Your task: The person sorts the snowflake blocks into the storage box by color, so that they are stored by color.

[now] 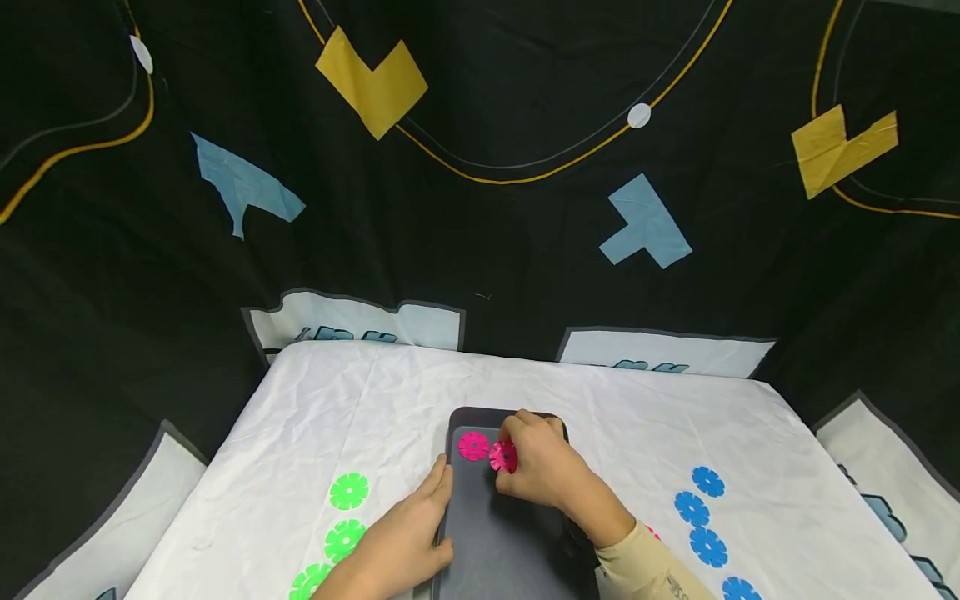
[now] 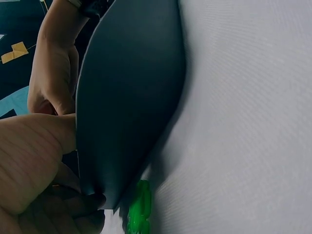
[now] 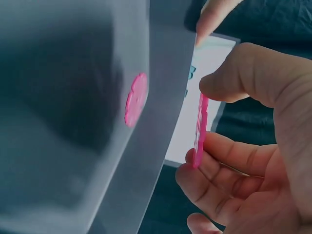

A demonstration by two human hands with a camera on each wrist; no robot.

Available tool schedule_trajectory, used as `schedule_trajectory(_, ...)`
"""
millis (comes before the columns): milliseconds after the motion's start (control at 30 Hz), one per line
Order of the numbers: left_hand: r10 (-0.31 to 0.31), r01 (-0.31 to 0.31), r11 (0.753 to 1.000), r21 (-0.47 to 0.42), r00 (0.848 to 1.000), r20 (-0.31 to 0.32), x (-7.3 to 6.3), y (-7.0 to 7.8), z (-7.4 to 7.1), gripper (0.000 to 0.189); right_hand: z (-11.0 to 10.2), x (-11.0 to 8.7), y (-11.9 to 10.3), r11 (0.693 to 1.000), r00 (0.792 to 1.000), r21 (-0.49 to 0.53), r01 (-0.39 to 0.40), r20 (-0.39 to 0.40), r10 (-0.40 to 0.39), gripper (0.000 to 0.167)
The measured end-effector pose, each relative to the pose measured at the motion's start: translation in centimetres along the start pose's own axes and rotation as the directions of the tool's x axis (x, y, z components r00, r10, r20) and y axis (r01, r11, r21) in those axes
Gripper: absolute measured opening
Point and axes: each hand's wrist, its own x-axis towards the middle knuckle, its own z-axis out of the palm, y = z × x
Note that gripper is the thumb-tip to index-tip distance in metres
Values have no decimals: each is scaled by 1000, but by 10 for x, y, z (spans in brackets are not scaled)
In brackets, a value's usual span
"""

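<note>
"Quick, pink disc (image 1: pixel 504 457)?"
"Thin, round, petal-notched edge, tilted; over the far end of the dark tray (image 1: pixel 483 533), beside its flat-lying twin (image 1: pixel 473 446)."
"Holding?"
"Right grip (image 1: pixel 543 462) pinches the disc; left grip (image 1: pixel 408 533) clasps the tray's side wall."

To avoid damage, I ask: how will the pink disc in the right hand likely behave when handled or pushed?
The pink disc is probably stiff: it looks straight edge-on, pinched by the right hand. So thin, it is likely light. Laid flat like the other pink disc in the tray, it would probably slide rather than roll.
</note>
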Motion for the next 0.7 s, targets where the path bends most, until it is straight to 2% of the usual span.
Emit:
schedule_trajectory(200, -4, 4, 1000, 13, 1000, -6, -2, 1, 0, 80, 9, 7, -9, 1000, 999, -18, 25, 32, -25, 39)
schedule_trajectory(533, -11, 11, 1000, 29, 1000, 6, -1, 2, -2, 81, 28, 17, -21, 994, 990, -87, 64, 129, -53, 30)
schedule_trajectory(700, -17, 17, 1000, 17, 1000, 23, -2, 2, -2, 81, 37, 20, -25, 995, 983, -76, 65, 178, -51, 30)
